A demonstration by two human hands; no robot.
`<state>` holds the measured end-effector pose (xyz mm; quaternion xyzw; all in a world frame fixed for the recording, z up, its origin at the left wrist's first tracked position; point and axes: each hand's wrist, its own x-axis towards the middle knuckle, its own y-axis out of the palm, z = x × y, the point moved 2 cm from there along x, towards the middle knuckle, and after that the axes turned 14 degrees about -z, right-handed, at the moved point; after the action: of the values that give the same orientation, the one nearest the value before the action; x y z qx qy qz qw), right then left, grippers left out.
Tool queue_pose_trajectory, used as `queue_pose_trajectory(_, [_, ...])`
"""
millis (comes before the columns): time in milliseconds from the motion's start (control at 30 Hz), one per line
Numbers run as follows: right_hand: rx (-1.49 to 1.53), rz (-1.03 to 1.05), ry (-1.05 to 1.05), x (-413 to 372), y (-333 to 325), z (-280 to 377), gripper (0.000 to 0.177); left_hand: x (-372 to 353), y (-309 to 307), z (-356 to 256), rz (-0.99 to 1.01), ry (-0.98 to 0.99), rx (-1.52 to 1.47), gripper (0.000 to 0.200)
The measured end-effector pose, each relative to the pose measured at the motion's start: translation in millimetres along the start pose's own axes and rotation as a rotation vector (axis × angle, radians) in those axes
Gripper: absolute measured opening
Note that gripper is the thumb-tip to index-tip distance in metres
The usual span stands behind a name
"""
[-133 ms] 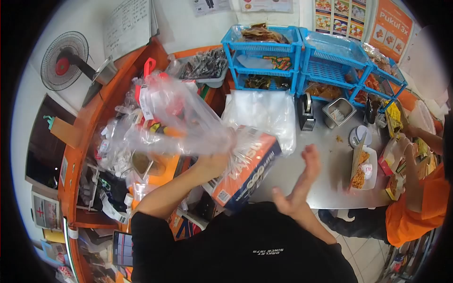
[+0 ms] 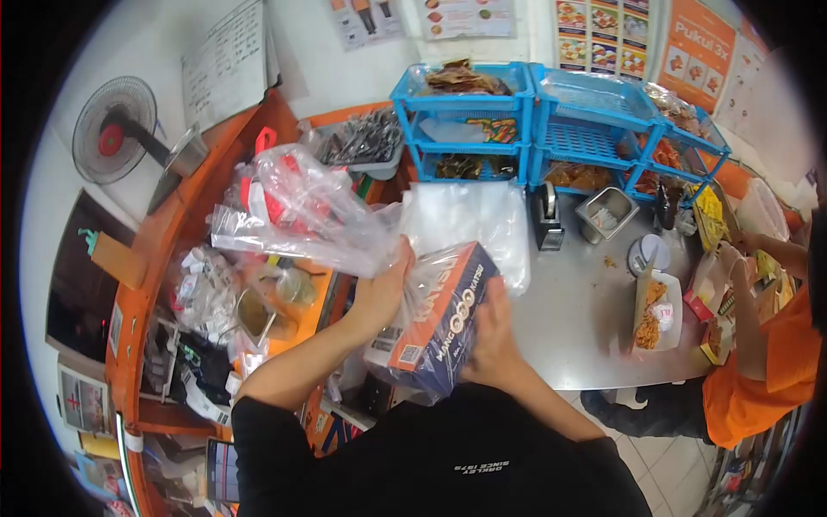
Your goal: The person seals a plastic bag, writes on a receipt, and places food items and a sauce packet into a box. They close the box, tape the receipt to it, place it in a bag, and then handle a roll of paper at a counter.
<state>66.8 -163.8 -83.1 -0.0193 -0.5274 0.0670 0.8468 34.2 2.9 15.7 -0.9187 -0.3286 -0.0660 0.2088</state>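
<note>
A box of katsu (image 2: 431,323), orange, white and dark blue, sits tilted inside a clear plastic bag (image 2: 319,215) in front of my chest. My left hand (image 2: 385,289) is closed around the gathered plastic at the box's upper left, and the loose bag top billows out to the left. Against the box's dark blue right side lies my right hand (image 2: 493,345), its fingers stretched out and partly hidden. Just beyond the box is a stack of clear plastic bags (image 2: 465,215) on the metal table.
Blue tiered baskets (image 2: 469,108) with packets stand at the back. A tape dispenser (image 2: 549,215), metal container (image 2: 606,214) and open box of fried food (image 2: 659,314) sit on the metal table (image 2: 568,345). At right, a co-worker's hands (image 2: 745,258) handle packages. Clutter fills the orange shelf.
My right hand has moved left from the air onto the box's side. The bag's loose top has swung up and spread out, and my view has shifted slightly.
</note>
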Motion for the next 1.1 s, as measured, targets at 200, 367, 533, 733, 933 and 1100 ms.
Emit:
queue_pose_trajectory(200, [0.125,-0.352,-0.074,-54.1,44.3,-56.3,0.093,-1.6,13.0,10.1,-0.017,-0.127,-0.047,0.033])
queue_pose_trajectory(367, [0.939,0.057,1.481,-126.5,44.0,-82.1,0.056,4.4,8.1,0.8,0.353,1.137,0.462,0.010])
queue_pose_trajectory(533, [0.291,-0.247,1.217,-28.1,-40.5,-146.6,0.021,8.2,15.5,25.6,0.293,1.218,0.561,0.009])
queue_pose_trajectory(733, [-1.143,-0.230,0.398,60.0,-159.3,-330.3,0.012,-22.7,49.9,124.0,0.307,0.833,0.309,0.010])
queue_pose_trajectory(933, [-1.284,0.463,0.607,60.3,-157.6,-404.7,0.017,-77.9,94.4,175.4,0.356,0.664,0.198,0.012])
queue_pose_trajectory(1100, [-1.272,0.480,0.800,34.0,-155.5,-435.7,0.019,-75.8,87.4,175.7,0.371,0.672,0.172,0.015])
